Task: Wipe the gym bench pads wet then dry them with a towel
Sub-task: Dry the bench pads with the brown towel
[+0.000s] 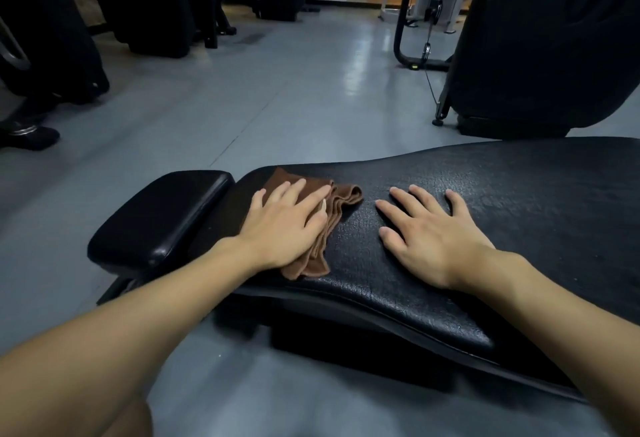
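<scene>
A long black textured bench pad (519, 194) runs from centre to right. A smaller smooth black seat pad (162, 215) adjoins its left end. A folded brown towel (343, 201) lies on the long pad's left end. My left hand (284, 225) lies flat on the towel with fingers spread, pressing it against the pad. My right hand (426, 232) rests palm down on the bare pad just right of the towel, fingers apart, holding nothing.
Grey gym floor (277, 90) stretches ahead. A dark upright machine pad (540, 38) stands at the back right, with a cable machine frame (401, 21) beside it. Black equipment (156, 4) lines the back left. A person's dark shoes (27, 135) are at the left edge.
</scene>
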Action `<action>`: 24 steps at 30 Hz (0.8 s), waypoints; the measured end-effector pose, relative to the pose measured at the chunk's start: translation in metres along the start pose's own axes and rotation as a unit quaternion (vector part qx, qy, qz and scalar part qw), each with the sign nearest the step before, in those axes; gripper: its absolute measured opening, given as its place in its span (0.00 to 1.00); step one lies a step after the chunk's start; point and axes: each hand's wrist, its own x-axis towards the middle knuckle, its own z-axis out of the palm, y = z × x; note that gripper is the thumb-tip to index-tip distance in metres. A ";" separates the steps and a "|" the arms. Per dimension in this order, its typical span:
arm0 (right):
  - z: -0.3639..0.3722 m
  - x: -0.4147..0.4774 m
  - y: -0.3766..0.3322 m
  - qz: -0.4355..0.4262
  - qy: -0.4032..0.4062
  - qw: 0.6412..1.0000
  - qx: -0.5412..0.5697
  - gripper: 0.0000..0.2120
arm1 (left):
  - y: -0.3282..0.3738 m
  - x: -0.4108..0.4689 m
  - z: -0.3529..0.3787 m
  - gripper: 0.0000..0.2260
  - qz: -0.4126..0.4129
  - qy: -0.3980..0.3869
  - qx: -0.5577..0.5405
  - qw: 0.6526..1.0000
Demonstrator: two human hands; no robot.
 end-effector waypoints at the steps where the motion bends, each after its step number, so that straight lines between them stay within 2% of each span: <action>1: 0.000 0.000 0.000 0.000 -0.001 1.000 -0.002 0.28 | 0.000 -0.016 0.000 0.24 0.002 -0.001 0.004 1.000; 5: -0.004 -0.001 -0.004 0.002 0.015 0.999 -0.036 0.28 | 0.003 -0.075 -0.007 0.29 0.009 0.003 0.021 1.000; 7: -0.009 0.006 -0.009 -0.026 0.039 0.997 -0.057 0.29 | 0.007 -0.092 -0.007 0.30 0.006 -0.002 0.008 1.000; 10: -0.006 0.018 -0.018 -0.042 -0.003 0.999 0.013 0.27 | 0.011 -0.093 -0.002 0.31 -0.002 -0.001 0.032 0.999; 18: 0.002 0.023 -0.020 -0.056 -0.033 0.998 -0.008 0.29 | -0.003 -0.020 -0.003 0.29 -0.041 -0.040 -0.004 0.998; 22: 0.003 0.025 -0.019 -0.063 -0.023 0.998 -0.007 0.29 | -0.012 0.048 0.005 0.22 -0.082 -0.023 -0.005 0.996; 24: 0.004 0.026 -0.019 -0.059 -0.019 0.998 -0.007 0.29 | -0.017 0.070 0.009 0.21 -0.091 -0.009 -0.005 0.996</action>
